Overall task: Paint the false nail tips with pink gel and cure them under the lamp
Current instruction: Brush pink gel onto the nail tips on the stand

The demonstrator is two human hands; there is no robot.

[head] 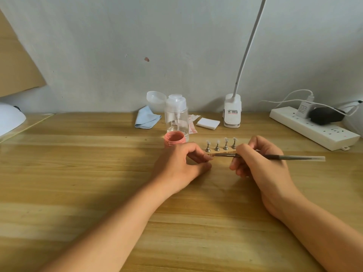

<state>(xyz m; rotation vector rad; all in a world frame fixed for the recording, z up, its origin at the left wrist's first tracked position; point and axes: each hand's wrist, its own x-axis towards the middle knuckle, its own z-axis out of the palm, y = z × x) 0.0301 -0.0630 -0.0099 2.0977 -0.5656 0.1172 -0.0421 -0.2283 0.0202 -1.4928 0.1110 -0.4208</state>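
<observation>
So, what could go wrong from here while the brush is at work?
1. The open pink gel jar sits just behind the left hand; a careless move of that hand could tip it over.
2. The long thin grey brush in the right hand works close in front of the four small metal nail stands; a slip may topple them or smear the tips.

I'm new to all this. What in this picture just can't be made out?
All head view.
Whether the left hand holds a nail tip: its curled fingers hide it.
Gel on the tip of the brush in the right hand: too small.
White lamp at left: cut off by the frame edge.
Nail tips on stands: blurred; the right hand may hide more.
</observation>
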